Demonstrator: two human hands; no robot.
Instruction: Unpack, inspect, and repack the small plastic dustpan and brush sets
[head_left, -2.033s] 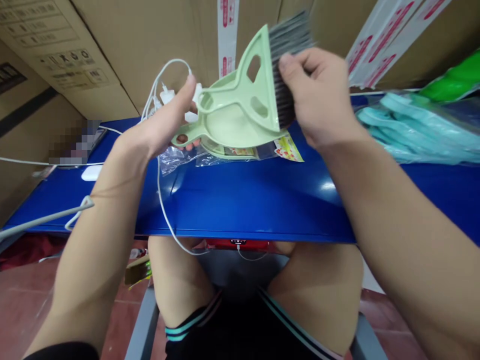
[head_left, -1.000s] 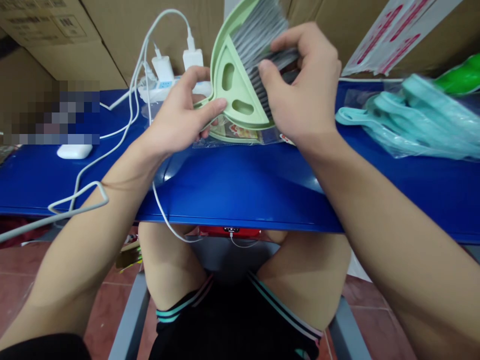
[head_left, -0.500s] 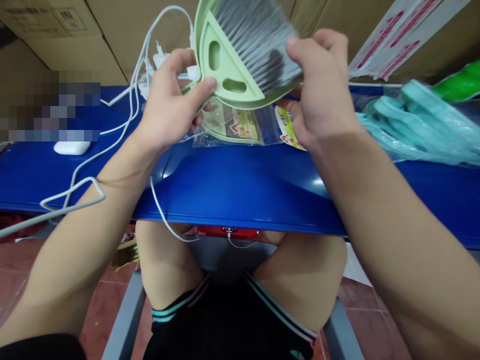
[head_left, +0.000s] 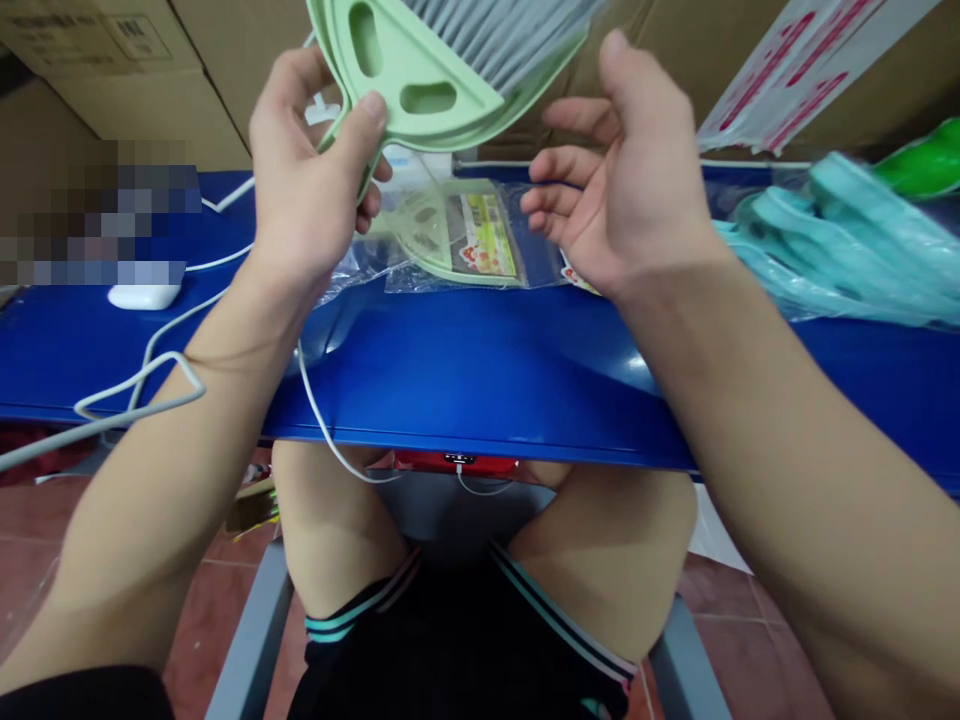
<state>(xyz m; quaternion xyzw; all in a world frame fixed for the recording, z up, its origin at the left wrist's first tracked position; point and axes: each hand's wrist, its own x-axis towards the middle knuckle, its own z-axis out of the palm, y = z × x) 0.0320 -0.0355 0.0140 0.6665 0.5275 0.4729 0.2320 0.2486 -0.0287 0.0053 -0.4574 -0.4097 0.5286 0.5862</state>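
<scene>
My left hand [head_left: 315, 170] grips a pale green brush and dustpan set by the handle end, thumb on top. The brush [head_left: 409, 70], with grey bristles and two oval slots, lies nested in the dustpan [head_left: 544, 80]; the top of both is cut off by the frame. To the right, apart from the set, my right hand [head_left: 615, 170] is open with its fingers spread and nothing in them. Below the set, a similar green brush and dustpan in clear plastic packaging [head_left: 480, 240] with a yellow label rests on the blue table [head_left: 480, 370].
Light-blue items in clear plastic [head_left: 840, 240] and a bright green object [head_left: 922, 160] lie at the right. White cables [head_left: 172, 310] run across the left side, near a white case [head_left: 144, 296]. Cardboard boxes [head_left: 112, 60] stand behind the table.
The brush and dustpan have moved left and up in my left hand. My right hand has come off the bristle end and its fingers have opened.
</scene>
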